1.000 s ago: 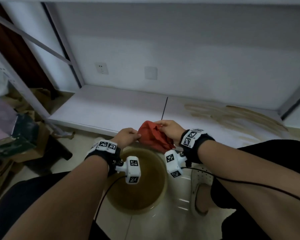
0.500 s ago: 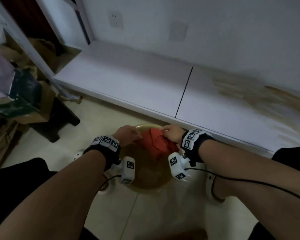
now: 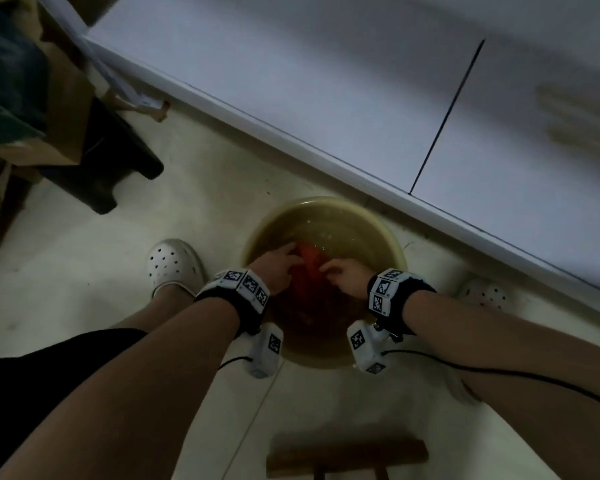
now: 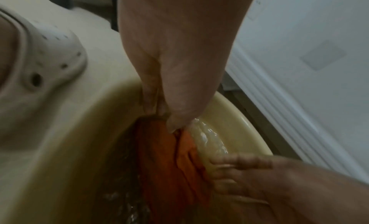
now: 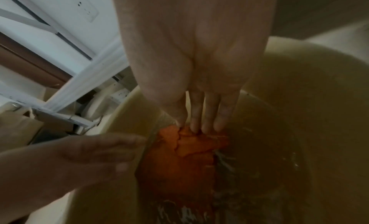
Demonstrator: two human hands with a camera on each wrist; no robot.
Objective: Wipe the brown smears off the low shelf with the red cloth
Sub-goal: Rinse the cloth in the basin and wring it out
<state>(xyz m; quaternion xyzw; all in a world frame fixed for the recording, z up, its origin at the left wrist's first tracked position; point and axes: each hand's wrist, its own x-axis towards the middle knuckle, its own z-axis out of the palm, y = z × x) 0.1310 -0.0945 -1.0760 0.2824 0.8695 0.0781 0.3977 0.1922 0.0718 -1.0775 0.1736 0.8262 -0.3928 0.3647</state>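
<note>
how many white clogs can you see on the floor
2. One white clog sits left of the yellowish basin, on the person's foot. The other white clog is right of the basin, near the shelf edge, partly hidden behind the right forearm.

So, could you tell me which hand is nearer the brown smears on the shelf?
Right: the right hand, in the basin, lies toward the brown smears; the left hand is farther off.

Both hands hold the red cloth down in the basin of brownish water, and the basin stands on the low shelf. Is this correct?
Not quite: the basin stands on the floor in front of the low shelf, as the head view shows. Both the left hand and right hand do hold the red cloth in its brownish water.
</note>
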